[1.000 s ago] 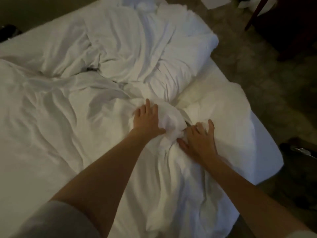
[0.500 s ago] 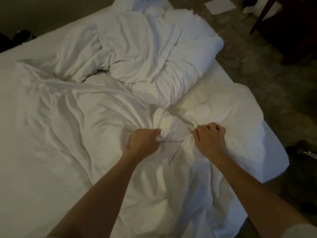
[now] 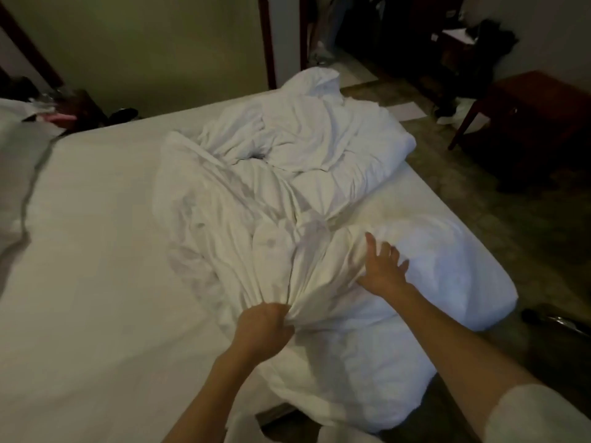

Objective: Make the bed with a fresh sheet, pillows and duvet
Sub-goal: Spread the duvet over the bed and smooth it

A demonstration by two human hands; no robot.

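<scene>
dim room; pale wall (image 3: 144, 52), mottled floor (image 3: 511, 238), dark red wooden side table (image 3: 537, 119) right.

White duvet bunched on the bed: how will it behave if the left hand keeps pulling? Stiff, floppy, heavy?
Likely floppy: the crumpled white duvet gathers into narrow pleats at the left hand. Probably bulky but light for its size, judging by its puffy folds. It may slide over the smooth white bed sheet, dragging rather than lifting whole; the right hand lies open.
</scene>
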